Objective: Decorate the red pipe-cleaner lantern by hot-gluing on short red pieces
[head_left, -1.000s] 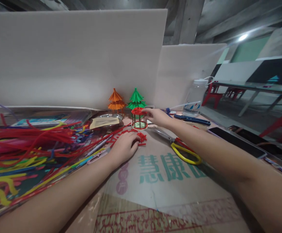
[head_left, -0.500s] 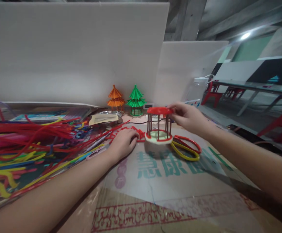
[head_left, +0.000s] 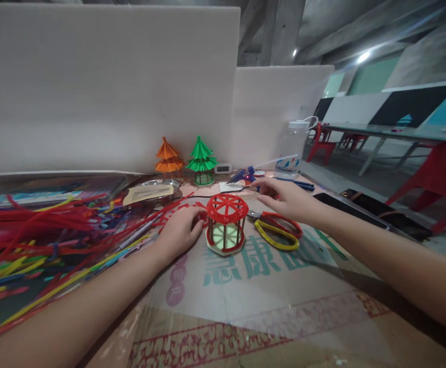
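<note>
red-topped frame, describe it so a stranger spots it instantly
Before the tall white panel, look between the left hand and the right hand. Left of the scissors stands a small, open, cage-like frame. Unlike the pointed orange pagoda and green pagoda behind it, its top is flat, red and spoked.

Pale upright panels (head_left: 108, 92) before a grey pillar (head_left: 284, 33); rightward, red chairs (head_left: 440, 171), long table (head_left: 418, 134), bright light (head_left: 363, 56)
</note>
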Tool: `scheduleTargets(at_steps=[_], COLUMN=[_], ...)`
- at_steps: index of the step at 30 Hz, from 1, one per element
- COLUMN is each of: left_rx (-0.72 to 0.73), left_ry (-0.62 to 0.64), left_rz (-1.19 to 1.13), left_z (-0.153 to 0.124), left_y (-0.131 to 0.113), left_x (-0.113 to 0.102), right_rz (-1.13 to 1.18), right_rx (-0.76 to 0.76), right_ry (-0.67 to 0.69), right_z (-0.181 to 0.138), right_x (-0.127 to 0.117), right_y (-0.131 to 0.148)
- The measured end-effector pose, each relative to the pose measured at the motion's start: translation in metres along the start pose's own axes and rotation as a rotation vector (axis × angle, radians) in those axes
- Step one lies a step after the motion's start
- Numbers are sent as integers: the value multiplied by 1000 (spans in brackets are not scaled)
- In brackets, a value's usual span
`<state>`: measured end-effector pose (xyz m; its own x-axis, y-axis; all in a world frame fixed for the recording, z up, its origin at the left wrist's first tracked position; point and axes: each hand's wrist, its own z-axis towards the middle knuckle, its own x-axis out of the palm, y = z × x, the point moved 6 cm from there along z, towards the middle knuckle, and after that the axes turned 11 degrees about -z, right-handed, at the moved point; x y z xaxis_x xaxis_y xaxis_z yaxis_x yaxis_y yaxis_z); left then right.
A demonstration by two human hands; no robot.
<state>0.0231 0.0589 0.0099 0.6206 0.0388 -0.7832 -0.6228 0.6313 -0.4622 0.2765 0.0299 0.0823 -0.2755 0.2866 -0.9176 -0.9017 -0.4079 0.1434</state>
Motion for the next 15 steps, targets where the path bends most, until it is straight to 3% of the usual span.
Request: scheduleTargets(at_steps=[4, 8, 11, 15], left_rx=[3, 1, 14, 21], left_ry=[19, 33, 46, 41], left_rz=[-16, -18, -6, 11], left_z=[0, 1, 1, 1], left_y=[2, 5, 8, 10], left_x=[1, 3, 5, 6], right_rz=[-94, -155, -182, -226], right_rx=[-13, -76, -29, 55], right_ry=[153, 162, 206, 314], right_z=[5, 3, -1, -6], right_x=[30, 56, 59, 48], right_y=[-1, 13, 3, -35])
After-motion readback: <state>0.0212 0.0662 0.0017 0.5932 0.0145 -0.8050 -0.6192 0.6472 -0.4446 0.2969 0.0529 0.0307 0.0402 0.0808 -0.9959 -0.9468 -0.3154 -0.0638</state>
